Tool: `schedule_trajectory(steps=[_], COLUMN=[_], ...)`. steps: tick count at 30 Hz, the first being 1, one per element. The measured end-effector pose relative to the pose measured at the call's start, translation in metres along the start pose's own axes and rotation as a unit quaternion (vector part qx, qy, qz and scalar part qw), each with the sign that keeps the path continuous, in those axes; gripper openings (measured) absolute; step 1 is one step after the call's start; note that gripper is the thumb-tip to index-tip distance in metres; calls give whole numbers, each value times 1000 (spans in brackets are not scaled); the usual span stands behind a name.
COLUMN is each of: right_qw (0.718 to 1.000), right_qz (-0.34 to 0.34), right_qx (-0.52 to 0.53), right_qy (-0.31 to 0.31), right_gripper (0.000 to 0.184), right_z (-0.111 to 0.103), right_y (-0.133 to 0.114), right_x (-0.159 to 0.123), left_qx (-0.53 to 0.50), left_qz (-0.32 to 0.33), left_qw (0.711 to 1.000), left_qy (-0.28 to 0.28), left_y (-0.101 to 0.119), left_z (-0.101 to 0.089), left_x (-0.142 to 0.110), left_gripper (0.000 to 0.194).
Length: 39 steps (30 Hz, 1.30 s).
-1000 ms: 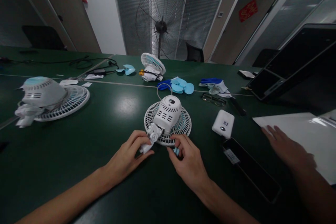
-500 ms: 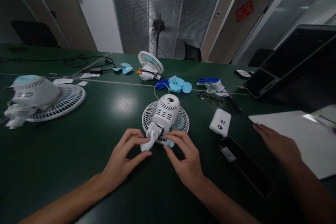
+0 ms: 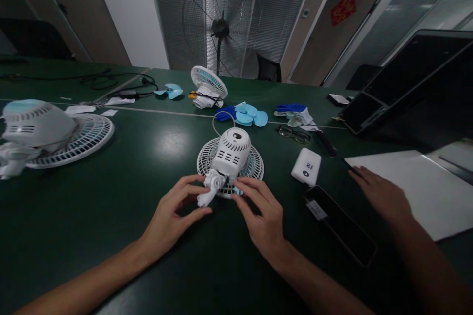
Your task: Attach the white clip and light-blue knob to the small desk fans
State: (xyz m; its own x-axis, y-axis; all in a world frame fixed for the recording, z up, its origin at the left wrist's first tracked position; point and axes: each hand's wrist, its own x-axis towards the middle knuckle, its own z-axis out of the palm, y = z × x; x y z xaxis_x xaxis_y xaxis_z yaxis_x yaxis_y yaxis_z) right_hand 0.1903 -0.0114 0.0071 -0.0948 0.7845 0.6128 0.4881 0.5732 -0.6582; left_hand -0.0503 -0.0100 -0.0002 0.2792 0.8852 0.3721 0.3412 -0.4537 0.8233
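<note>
A small white clip-on fan (image 3: 232, 150) lies face down on the dark green table, its motor housing up and its grille (image 3: 255, 162) beneath. From the near end of the housing a white clip bracket (image 3: 213, 182) points towards me. My left hand (image 3: 177, 206) has its thumb and fingers closed about that bracket from the left. Just right of the bracket, my right hand (image 3: 260, 206) pinches a small light-blue knob (image 3: 238, 191) over the grille edge. The fingertips partly hide the knob.
Another white fan (image 3: 40, 128) lies at the left, a third fan (image 3: 209, 88) at the back. Blue fan blades (image 3: 251, 114), gloves (image 3: 295, 113), glasses (image 3: 293, 134), a white power bank (image 3: 306, 166) and a black phone-like slab (image 3: 342, 226) lie about. Another person's hand (image 3: 382, 192) rests on a white board (image 3: 424, 192).
The whole view has shifted slightly, so things sit a little higher and further left. My hands stay at the bracket and knob; the knob is more covered by my right fingers.
</note>
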Motion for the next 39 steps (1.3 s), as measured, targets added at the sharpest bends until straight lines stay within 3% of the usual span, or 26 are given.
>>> schedule_trajectory(steps=[7, 11, 16, 21, 32, 39], right_qw=[999, 998, 997, 999, 994, 986], right_qz=[-22, -45, -79, -7, -83, -96], right_qx=[-20, -20, 25, 42, 0, -54], right_qy=[29, 40, -9, 1, -73, -127], right_gripper=[23, 24, 40, 37, 55, 59], right_z=[0, 1, 2, 5, 4, 1], right_y=[3, 1, -4, -2, -3, -7], right_x=[0, 1, -1, 0, 4, 3], left_qx=[14, 9, -27, -56, -91, -211], left_qz=[31, 28, 16, 2, -30, -91], left_qw=[998, 998, 999, 998, 995, 973], left_qy=[-55, -56, -33, -35, -25, -11], left_y=[5, 8, 8, 7, 6, 6], left_z=[2, 2, 3, 7, 7, 8], left_x=[-1, -1, -1, -2, -1, 4], left_gripper=[34, 35, 35, 33, 25, 37])
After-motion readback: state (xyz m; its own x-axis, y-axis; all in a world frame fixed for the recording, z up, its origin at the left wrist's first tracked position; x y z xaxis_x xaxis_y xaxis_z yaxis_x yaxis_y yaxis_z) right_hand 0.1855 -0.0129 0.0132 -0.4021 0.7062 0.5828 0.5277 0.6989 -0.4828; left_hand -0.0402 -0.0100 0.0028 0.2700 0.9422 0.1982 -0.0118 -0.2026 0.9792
